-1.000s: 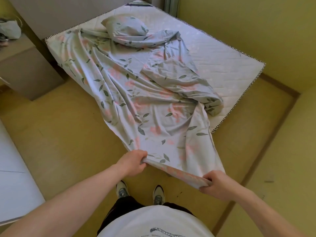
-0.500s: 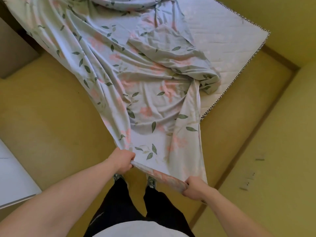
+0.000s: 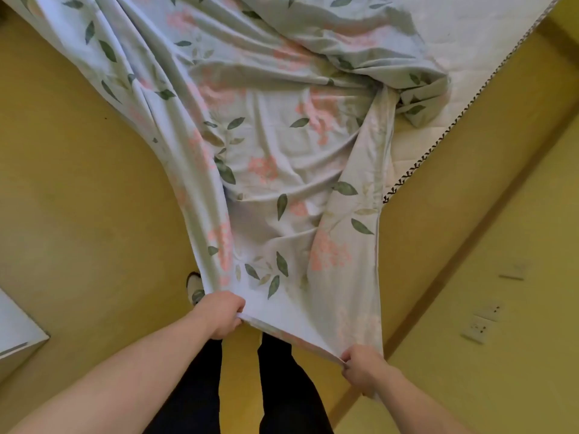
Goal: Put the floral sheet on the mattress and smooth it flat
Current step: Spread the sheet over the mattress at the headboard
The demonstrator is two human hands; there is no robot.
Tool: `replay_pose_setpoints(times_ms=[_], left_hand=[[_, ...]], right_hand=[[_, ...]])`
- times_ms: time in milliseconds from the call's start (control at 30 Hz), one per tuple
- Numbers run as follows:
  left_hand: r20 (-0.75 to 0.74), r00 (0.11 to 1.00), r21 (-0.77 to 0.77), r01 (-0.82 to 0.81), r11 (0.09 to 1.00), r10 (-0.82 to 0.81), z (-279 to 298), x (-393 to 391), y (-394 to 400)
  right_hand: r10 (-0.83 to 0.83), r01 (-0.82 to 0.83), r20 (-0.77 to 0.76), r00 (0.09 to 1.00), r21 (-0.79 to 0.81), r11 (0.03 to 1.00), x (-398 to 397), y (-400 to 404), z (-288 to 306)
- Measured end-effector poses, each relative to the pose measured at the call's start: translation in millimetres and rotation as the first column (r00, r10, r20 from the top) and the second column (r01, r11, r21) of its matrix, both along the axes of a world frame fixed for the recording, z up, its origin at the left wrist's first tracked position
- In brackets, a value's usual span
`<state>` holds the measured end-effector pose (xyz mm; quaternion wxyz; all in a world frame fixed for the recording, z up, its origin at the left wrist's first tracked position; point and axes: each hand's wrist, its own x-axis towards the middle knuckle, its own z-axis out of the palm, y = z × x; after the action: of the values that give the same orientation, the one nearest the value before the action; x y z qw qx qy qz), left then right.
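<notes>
The floral sheet [image 3: 269, 145], pale blue with pink flowers and green leaves, lies rumpled over the white quilted mattress [image 3: 463, 36] and hangs off its near corner toward me. My left hand [image 3: 221, 313] grips the sheet's near edge at its left end. My right hand [image 3: 363, 369] pinches the same edge at its right end, lower in view. The edge is stretched between both hands above my legs. A bunched fold of sheet sits on the mattress at the upper right. Bare mattress shows to the right of the sheet.
Yellow floor [image 3: 78, 214] surrounds the mattress corner. A yellow wall [image 3: 501, 245] with wall sockets [image 3: 477, 328] rises close on the right. A white furniture corner [image 3: 15, 333] juts in at the left edge. My shoe [image 3: 195, 286] shows beside the sheet's left edge.
I have stepped back and looked further down, so the mattress top has left the view. Both hands still hold the edge, and the sheet is drawn further off the corner toward me.
</notes>
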<state>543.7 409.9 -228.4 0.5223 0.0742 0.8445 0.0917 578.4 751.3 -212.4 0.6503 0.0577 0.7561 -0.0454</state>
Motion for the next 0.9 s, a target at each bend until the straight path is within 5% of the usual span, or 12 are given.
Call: replay_pose_setpoints(times_ms=[133,267,433,533,667,733,900], left_hand=[[0.011,0.979,0.072,-0.205,0.976,0.204,-44,16,12],[0.139,0.981,0.141,-0.153,0.978,0.134,-79,3,8],[-0.106,0.925,0.123,-0.352,0.928,0.365,-99,-67,-34],[-0.239,0.824,0.091,-0.507,0.857,0.513,-100,-128,-74],[-0.317,0.583,0.12,-0.758,0.642,0.748,-92,-202,-117],[-0.335,0.473,0.186,-0.815,0.549,0.815,-88,-232,-134],[-0.211,0.286,0.314,-0.886,0.342,0.935,-91,-276,-165]], right_hand=[[0.1,-0.107,0.076,0.992,0.099,0.989,5,3,-45],[0.172,-0.184,0.094,0.981,0.141,0.973,-13,-12,-68],[0.138,-0.139,0.022,0.99,0.056,0.989,-80,-52,-74],[0.015,-0.031,-0.231,0.973,-0.066,0.997,-143,-95,-64],[-0.242,0.109,-0.566,0.788,-0.258,0.96,-210,-150,-51],[-0.264,0.106,-0.622,0.737,-0.279,0.954,-237,-171,-53],[-0.153,0.044,-0.6,0.785,-0.192,0.98,-270,-203,-78]])
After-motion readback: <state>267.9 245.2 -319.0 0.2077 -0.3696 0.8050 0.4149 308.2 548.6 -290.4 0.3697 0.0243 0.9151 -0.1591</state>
